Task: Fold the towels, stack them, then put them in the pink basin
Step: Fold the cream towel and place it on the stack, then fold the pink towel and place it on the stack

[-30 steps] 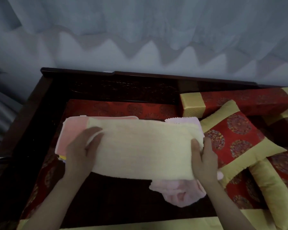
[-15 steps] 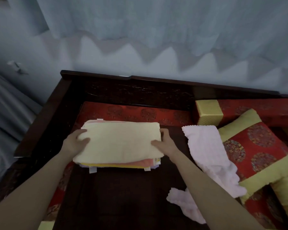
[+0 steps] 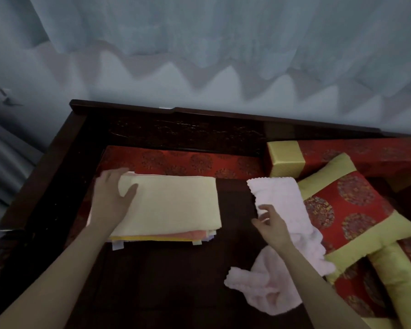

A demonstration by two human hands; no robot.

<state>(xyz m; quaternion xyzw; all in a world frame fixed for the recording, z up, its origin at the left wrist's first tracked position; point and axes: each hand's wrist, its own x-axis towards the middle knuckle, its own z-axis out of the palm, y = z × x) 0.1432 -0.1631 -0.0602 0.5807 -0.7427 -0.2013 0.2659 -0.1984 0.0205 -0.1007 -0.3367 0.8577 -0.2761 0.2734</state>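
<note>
Cream towel [image 3: 176, 205], pale pink towel [image 3: 280, 205], red-and-gold medallion cushion [image 3: 349, 210].

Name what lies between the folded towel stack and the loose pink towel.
Nothing: in the head view only a bare strip of dark wooden seat separates the towel stack from the pink towel.

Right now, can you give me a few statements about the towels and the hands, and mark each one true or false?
1. The left hand rests on the cream towel topping the folded stack. True.
2. The pink towel is neatly folded. False: it lies loose and rumpled.
3. The right hand touches the pink towel's edge. True.
4. The pink towel lies on top of the stack. False: it lies apart, to the stack's right, beside the red cushion.
</note>
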